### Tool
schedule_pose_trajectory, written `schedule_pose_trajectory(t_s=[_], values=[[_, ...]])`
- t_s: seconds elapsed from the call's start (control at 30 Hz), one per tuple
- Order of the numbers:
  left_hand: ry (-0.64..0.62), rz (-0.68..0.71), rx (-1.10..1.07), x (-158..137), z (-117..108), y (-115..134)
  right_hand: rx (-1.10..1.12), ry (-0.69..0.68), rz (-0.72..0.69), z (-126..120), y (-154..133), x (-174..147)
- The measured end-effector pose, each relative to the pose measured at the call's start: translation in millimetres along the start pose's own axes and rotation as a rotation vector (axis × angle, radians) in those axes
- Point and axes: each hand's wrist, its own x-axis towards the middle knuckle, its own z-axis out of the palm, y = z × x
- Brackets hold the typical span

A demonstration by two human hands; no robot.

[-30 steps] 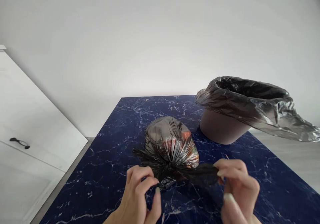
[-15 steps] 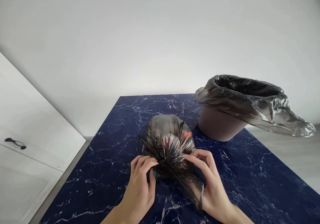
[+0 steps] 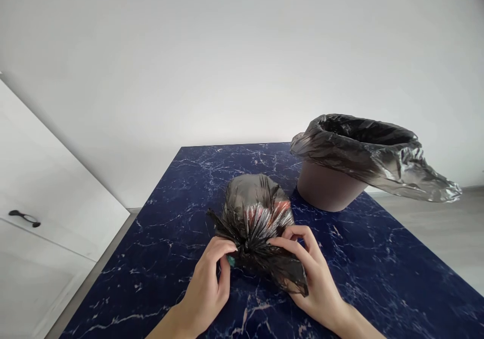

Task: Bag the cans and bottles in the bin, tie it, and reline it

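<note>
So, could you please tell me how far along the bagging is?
Done: the bin carries a fresh liner, and the filled bag lies on the table. In hand: left hand and right hand pinch its gathered neck. Left: a finished knot isn't visible.

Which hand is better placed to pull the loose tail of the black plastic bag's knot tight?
Probably the right hand: the loose tail of the filled black plastic bag drapes over its fingers. The left hand only pinches the gathered neck on the dark blue marble-patterned table.
</note>
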Motion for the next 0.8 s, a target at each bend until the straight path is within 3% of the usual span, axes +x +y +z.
schedule_pose_trajectory(t_s=[0.2, 0.47, 0.8], values=[[0.027, -0.057, 0.005, 1, 0, 0, 0.024, 0.014, 0.067, 2, -3, -2], [0.044, -0.149, 0.024, 6, -4, 2, -0.011, 0.065, 0.030, 5, -1, -2], [0.085, -0.340, -0.039, 14, -16, -11, -0.047, 0.212, 0.067, 5, -1, 4]])
